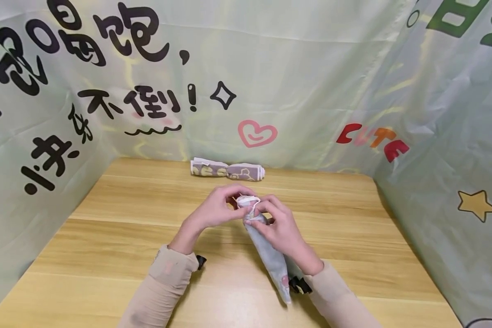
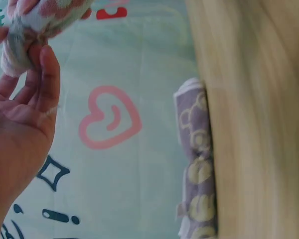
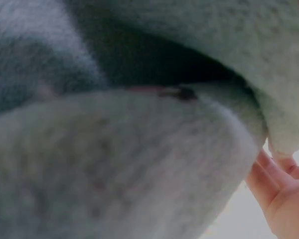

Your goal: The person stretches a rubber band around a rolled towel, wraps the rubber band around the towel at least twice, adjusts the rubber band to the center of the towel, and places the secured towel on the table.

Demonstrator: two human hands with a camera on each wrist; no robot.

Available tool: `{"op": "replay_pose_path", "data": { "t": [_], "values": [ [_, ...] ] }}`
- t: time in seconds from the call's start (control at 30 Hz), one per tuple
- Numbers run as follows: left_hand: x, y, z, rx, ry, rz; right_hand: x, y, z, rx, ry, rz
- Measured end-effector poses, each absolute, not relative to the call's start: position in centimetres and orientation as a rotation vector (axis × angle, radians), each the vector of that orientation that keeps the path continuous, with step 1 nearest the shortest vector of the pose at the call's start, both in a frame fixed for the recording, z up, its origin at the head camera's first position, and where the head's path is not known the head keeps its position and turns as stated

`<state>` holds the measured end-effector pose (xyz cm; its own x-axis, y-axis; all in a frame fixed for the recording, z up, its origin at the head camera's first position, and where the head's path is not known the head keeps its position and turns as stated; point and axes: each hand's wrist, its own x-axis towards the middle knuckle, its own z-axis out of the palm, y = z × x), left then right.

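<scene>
Pale backdrop (image 1: 299, 82) with printed letters round the far side and both flanks; before it the wood table (image 1: 127, 241); 2 beige sleeves (image 1: 336, 291) reach in from the near side; between them the grey-blue cloth (image 1: 266, 255), held up over the table's middle, its top bunched and pale-edged, its length slanting down to a narrow tip towards the right sleeve; whether that tip touches the table I cannot tell.

The cloth looks light, soft and limp, with a fuzzy nap in the right wrist view; it should be neither fragile nor slippery, though loose folds could slide open; the bunched top seems the best place for 2 pinches, since a grip low down would likely let the upper layers flop.

Near the backdrop lies the purple roll (image 1: 227, 170), narrowed at its middle; the left hand (image 1: 221, 207) has fingers and thumb clamped on the bunched top; the right hand (image 1: 282, 228) pinches the cloth just beside, thumb against fingers; smallest, 2 black parts (image 1: 300, 285) show at the wrists.
</scene>
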<state>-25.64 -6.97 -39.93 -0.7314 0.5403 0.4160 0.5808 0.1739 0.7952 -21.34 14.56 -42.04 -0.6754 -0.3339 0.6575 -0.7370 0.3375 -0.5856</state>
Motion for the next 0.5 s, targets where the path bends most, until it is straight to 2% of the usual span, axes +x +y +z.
{"op": "replay_pose_path", "data": {
  "t": [0.27, 0.5],
  "values": [
    [-25.2, -6.8, -39.1, -1.252, -2.343, -1.423, -21.2, 14.7, -41.7, 0.773, -2.262, 1.303],
    [-25.3, -6.0, -39.7, -1.174, -2.301, -1.385, -21.4, 14.8, -41.9, 0.807, -2.232, 1.181]
  ]
}}
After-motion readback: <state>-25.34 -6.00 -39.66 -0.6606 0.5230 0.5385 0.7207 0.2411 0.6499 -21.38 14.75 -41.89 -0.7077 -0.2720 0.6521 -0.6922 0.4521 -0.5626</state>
